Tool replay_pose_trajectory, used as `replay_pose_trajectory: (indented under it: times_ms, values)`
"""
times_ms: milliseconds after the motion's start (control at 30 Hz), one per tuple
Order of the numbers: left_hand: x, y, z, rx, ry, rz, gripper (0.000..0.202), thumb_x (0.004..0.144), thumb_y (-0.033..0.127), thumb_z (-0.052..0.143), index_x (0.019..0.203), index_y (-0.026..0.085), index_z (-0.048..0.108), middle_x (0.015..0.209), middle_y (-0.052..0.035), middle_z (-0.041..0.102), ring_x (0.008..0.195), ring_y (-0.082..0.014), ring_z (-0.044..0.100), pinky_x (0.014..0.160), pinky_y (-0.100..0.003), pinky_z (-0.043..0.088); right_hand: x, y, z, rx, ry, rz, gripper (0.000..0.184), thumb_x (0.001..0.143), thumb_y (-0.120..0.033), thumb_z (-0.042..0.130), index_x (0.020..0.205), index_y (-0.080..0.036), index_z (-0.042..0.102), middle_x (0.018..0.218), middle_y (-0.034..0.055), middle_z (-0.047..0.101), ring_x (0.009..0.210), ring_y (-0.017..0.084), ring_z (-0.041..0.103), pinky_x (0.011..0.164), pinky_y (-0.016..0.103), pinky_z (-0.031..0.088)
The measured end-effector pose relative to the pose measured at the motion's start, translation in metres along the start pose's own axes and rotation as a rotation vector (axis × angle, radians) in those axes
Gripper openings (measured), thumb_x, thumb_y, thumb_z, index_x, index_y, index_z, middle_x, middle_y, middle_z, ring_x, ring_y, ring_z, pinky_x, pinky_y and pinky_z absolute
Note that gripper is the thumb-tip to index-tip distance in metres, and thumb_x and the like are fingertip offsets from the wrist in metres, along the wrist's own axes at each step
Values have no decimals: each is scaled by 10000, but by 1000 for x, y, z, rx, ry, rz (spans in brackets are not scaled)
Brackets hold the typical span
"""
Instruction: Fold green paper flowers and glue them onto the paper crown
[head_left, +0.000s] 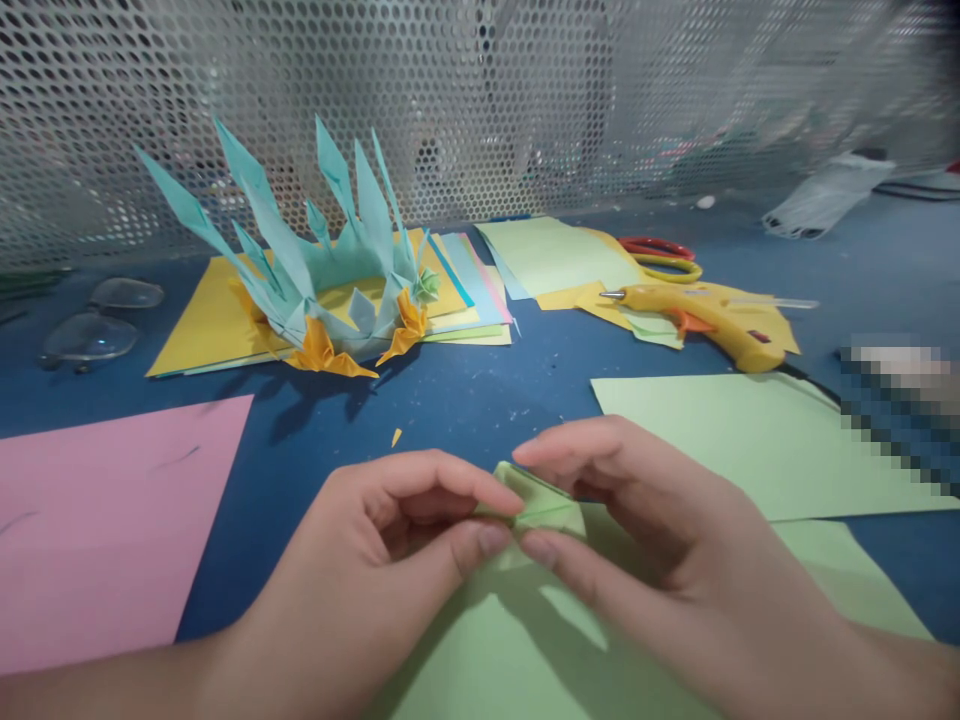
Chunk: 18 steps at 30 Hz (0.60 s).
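Observation:
A small piece of folded light green paper (551, 512) is held up between my two hands at the front middle. My left hand (397, 540) pinches its left side with thumb and index finger. On the right side, my right hand (652, 530) has its thumb at the lower edge and its index fingertip by the upper edge, the other fingers curled behind. Part of the folded paper is hidden by my fingertips. Beneath both hands lies a flat light green sheet (525, 640).
A teal paper crown (300, 275) with orange folded pieces (322, 350) stands on a stack of coloured paper (199, 310). A yellow glue gun (705, 315) and scissors (671, 262) lie back right. Pink paper (112, 520) and glasses (97, 330) are left. A perforated metal panel (420, 90) bounds the back.

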<state>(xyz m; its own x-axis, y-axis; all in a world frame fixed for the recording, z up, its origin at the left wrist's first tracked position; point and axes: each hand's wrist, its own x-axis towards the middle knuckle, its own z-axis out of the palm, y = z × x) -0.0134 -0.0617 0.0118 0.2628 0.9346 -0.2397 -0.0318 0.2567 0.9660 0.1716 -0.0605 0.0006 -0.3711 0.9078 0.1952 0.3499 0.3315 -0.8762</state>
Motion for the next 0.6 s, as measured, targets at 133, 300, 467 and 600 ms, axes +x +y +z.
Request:
replay_pose_trajectory:
  times_ms: [133,300,467,600]
  values:
    - [-1,-2,-2,58,21,26,304,727,1,671,703,292,752,694,124,760,639,-33,696,591,-16,494,-1,2,0,80,-21,80,393,808,-101,603,1065,-392,538,863,-65,567,783,100,602,691,206,524]
    - [0,-2,-2,61,-8,19,319,733,-4,666,707,301,756,694,129,761,653,-36,705,593,-13,490,-2,4,0,124,-12,146,366,789,-128,627,1015,-405,546,927,-52,547,806,116,580,668,218,518]
    - [0,-2,1,43,-40,-9,268,708,24,710,702,287,762,696,107,765,657,-56,708,616,-45,509,-3,-1,1,174,-31,213,378,770,-102,596,1016,-389,574,830,-57,506,653,77,550,567,164,484]
    - [-2,0,3,125,-12,-9,215,674,33,702,654,242,749,641,77,750,602,-69,685,584,-68,511,-2,-5,2,210,-19,272,384,736,-75,603,988,-365,601,755,-69,486,605,58,533,525,130,455]
